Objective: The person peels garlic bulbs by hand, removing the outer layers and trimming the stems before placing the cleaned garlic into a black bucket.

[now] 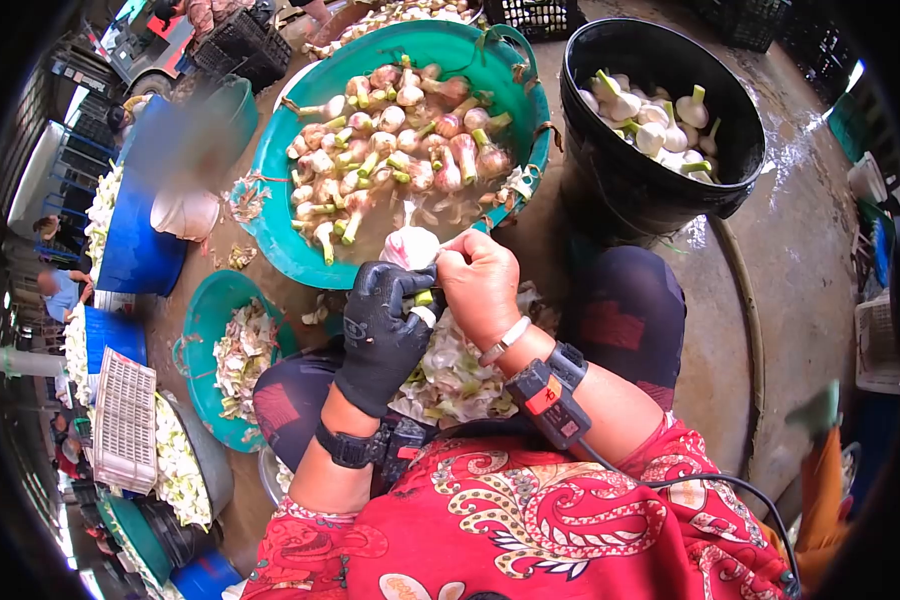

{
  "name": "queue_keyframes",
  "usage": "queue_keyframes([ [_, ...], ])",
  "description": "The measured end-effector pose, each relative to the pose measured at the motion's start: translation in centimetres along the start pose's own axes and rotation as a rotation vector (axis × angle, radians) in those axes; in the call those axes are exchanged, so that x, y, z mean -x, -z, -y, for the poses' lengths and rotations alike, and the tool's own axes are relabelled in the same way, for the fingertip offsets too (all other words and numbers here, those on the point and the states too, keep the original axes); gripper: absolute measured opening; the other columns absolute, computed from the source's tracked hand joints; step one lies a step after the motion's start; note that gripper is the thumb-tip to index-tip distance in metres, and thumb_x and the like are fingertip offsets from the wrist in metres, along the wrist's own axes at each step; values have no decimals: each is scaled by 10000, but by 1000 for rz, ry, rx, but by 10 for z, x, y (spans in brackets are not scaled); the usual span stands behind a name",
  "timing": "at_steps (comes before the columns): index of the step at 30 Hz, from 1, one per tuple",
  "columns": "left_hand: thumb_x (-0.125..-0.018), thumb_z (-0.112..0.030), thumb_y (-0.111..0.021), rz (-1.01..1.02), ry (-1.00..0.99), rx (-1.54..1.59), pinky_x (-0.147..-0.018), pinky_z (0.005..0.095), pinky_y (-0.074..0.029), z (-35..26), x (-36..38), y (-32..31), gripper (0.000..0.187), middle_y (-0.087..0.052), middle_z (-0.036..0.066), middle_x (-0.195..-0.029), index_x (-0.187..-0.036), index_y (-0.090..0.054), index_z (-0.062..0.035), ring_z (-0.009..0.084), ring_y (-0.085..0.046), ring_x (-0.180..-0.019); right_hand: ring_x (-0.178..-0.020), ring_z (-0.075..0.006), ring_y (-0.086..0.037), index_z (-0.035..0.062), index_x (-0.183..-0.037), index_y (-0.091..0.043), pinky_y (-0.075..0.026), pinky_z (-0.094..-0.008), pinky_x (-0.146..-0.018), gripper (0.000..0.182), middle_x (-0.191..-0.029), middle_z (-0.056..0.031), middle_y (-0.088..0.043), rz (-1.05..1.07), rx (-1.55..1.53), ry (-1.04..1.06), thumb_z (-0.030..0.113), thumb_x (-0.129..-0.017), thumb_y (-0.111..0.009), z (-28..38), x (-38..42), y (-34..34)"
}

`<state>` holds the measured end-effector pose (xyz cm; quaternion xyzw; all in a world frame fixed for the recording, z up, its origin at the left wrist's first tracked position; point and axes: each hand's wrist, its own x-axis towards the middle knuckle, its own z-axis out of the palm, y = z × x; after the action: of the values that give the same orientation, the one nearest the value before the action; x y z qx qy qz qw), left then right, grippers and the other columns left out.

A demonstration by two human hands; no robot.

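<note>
My left hand (382,315), in a black glove, is closed around a garlic bulb (411,248) whose pinkish-white head points toward the tub and whose cut green stem shows between the fingers. My bare right hand (478,283) is pinched at the bulb's side; what its fingers hold is hidden. Just beyond my hands, a green tub (273,232) holds murky water and many unpeeled garlic bulbs (390,150). Peeled white bulbs (660,125) lie in a black bucket (610,170) at the right. Below my hands is a heap of loose skins (455,375).
A smaller green basin (202,345) with peelings stands at the left. Blue tubs (140,230), a pale crate (125,420) and a metal basin of peelings are farther left. A hose (745,300) runs along the wet floor at right. Other people are at the far left and top.
</note>
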<state>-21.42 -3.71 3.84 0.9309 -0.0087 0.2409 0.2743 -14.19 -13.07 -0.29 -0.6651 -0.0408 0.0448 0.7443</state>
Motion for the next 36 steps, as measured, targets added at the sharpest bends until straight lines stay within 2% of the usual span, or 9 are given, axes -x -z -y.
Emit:
queue_keyframes([
  [6, -707, -11, -737, -98, 224, 350, -702, 330, -486, 14, 6, -9, 214, -570, 92, -851, -873, -605, -37, 233, -578, -797, -563, -118, -565, 7, -729, -611, -468, -273, -559, 42, -630, -90, -612, -3, -19, -40, 31, -751, -586, -11, -6, 0],
  [8, -731, -19, -742, -160, 594, 775, -711, 318, -487, 4, 4, -7, 193, -575, 87, -851, -860, -598, -24, 217, -582, -785, -577, -115, -578, 7, -726, -609, -473, -270, -567, 40, -650, -88, -621, 15, -60, -99, 34, -752, -593, -2, -5, 0],
  [13, -660, 5, -678, -13, 138, 167, -718, 349, -480, 7, 5, -7, 247, -561, 110, -865, -897, -614, -30, 258, -570, -821, -576, -225, -596, 15, -730, -601, -477, -322, -570, 29, -663, -140, -610, -14, 49, 109, 41, -741, -608, 2, -1, 3],
  [19, -682, -19, -670, 15, 29, 8, -715, 369, -480, 3, 3, -6, 229, -556, 123, -867, -903, -616, -40, 285, -563, -820, -588, -312, -572, 17, -685, -567, -460, -368, -560, 36, -649, -162, -579, -62, 210, 217, 21, -718, -581, -3, -4, 1],
  [24, -812, -58, -653, -94, 233, 373, -738, 329, -523, 14, 10, -14, 123, -601, 95, -903, -927, -616, -33, 201, -616, -838, -575, -261, -576, 20, -675, -557, -465, -345, -565, 47, -639, -154, -576, -82, 175, 110, 23, -720, -570, -6, -6, 4],
  [26, -883, -80, -614, -148, 648, 1343, -775, 316, -554, 11, 5, 1, 105, -636, 89, -957, -971, -607, -22, 167, -637, -868, -563, -212, -578, 23, -683, -555, -473, -315, -541, 70, -633, -120, -583, -72, 2, -46, 25, -752, -564, -6, -10, 12],
  [32, -948, -141, -534, -369, 791, 1560, -806, 355, -565, 26, 1, 19, 178, -634, 153, -1013, -1034, -561, 13, 235, -651, -859, -666, -123, -635, 40, -849, -575, -535, -273, -550, 71, -771, -35, -621, 328, -252, -584, -15, -818, -543, 19, -14, 35],
  [34, -937, -133, -552, -164, 330, 797, -819, 349, -559, 26, 5, 11, 258, -643, 134, -1027, -1154, -541, 5, 233, -655, -913, -700, -96, -605, 45, -898, -581, -513, -263, -574, 101, -794, -19, -611, 337, -349, -482, 25, -805, -612, 27, -11, 34],
  [36, -919, -71, -567, -230, 687, 1372, -828, 337, -552, 13, 2, 9, 200, -639, 123, -1015, -1107, -550, -5, 218, -652, -910, -674, -64, -544, 40, -901, -575, -471, -234, -568, 183, -776, -6, -592, 334, -209, -182, 108, -786, -701, 36, -18, 33],
])
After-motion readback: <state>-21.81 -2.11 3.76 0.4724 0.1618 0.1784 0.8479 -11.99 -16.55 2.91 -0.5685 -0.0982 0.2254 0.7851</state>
